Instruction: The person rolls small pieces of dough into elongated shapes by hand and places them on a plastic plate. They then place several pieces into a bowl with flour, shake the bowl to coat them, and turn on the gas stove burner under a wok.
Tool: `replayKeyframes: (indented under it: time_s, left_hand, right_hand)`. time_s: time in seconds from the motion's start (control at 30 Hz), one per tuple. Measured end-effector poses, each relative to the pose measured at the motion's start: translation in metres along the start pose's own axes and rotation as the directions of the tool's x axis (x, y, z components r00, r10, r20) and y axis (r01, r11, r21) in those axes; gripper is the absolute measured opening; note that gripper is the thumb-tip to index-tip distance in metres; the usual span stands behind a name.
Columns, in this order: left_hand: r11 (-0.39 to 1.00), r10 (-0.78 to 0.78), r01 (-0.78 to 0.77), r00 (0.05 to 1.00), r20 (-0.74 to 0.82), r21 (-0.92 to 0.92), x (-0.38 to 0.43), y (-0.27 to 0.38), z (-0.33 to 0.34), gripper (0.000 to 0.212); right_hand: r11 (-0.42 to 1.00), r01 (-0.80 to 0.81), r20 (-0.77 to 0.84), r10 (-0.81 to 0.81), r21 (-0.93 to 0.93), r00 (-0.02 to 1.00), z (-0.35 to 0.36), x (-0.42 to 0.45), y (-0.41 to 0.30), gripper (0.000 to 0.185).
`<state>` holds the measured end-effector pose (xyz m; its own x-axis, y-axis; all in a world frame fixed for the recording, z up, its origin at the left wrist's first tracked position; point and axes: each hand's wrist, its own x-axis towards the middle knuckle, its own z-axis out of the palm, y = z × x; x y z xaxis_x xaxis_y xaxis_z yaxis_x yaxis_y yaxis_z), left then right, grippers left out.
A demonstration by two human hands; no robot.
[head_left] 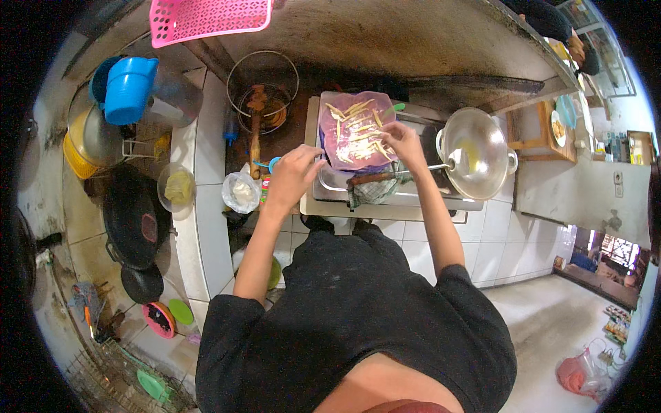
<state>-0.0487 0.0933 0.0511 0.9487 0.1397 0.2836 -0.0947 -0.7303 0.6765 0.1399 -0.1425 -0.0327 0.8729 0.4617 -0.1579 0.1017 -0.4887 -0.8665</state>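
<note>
A pink translucent scalloped tray (356, 161) sits over the stove, with several pale thin strips of food (356, 123) scattered across it. My right hand (404, 144) bends over the tray's right side, thumb and fingertips close together at the strips there. Whether a strip is between those fingertips is hard to tell. Just off the tray's left edge is my left hand (295, 173), thumb and fingers apart and nothing seen in it. Below the tray lie a wooden-handled utensil (371, 178) and a checked cloth (373, 193).
A metal wok (472, 155) with yellowish liquid stands right of the stove (326, 192). Left are a plastic bag of white stuff (241, 192), a wooden pestle (255, 139) and a wire basket (263, 93). A pink basket (211, 23) hangs overhead. Another person (547, 23) is at upper right.
</note>
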Motion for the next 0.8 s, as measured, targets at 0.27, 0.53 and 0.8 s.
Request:
replayKeyframes:
  time_s: [0.27,0.53,0.8]
  left_hand:
    - [0.958,-0.275,0.274,0.961,0.002,-0.080,-0.058,-0.006,-0.006,0.020]
    - [0.939,-0.322,0.316,0.947,-0.024,-0.136,-0.078,-0.002,0.014,0.020]
    - [0.936,-0.316,0.311,0.949,-0.007,-0.166,-0.056,0.014,0.021,0.018]
  right_hand:
    - [0.926,0.191,-0.099,-0.234,-0.327,0.967,0.000,0.072,0.012,0.019]
    - [0.807,0.323,-0.034,-0.389,-0.494,0.920,0.014,0.074,0.038,0.033]
    - [0.791,0.239,-0.062,-0.329,-0.563,0.942,-0.030,0.041,0.017,0.022]
